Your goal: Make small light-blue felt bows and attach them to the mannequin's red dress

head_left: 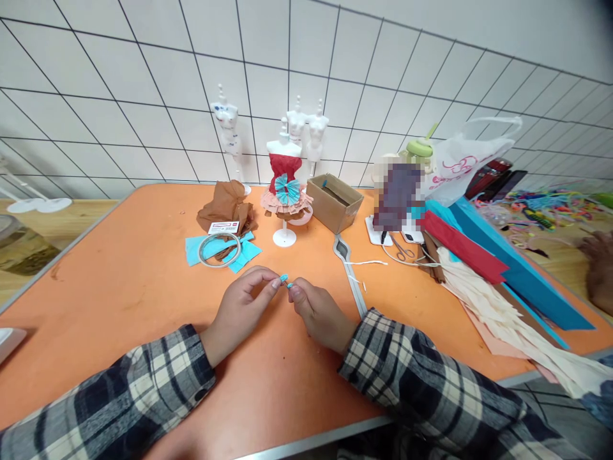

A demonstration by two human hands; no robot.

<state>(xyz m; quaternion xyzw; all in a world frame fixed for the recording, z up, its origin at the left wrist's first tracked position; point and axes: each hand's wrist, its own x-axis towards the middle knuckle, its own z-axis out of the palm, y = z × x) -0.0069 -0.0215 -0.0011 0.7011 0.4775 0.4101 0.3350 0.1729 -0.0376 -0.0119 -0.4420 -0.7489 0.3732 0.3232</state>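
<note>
Near the middle of the orange table (158, 306), my left hand (244, 300) pinches one end of a small turquoise piece (284, 278), perhaps folded paper or cloth. My right hand (316, 310) has thumb and fingers closed on its other end, close to my left fingertips. Fingers hide part of the piece. Beyond my hands stands a small white dress form (284, 148) wearing a red bodice (282, 167), a turquoise bow (287, 189) and a ruffled pink skirt (272, 203). Left of it, a tape roll (201, 255) lies on turquoise sheets (249, 255).
Brown crumpled material (223, 204) lies behind the tape. An open cardboard box (335, 214) stands right of the dressed form, bare dress forms (226, 124) behind. Scissors (405, 253), coloured sheets (469, 246) and a plastic bag (460, 166) are at right. Another person's hand (598, 268) shows at the right edge.
</note>
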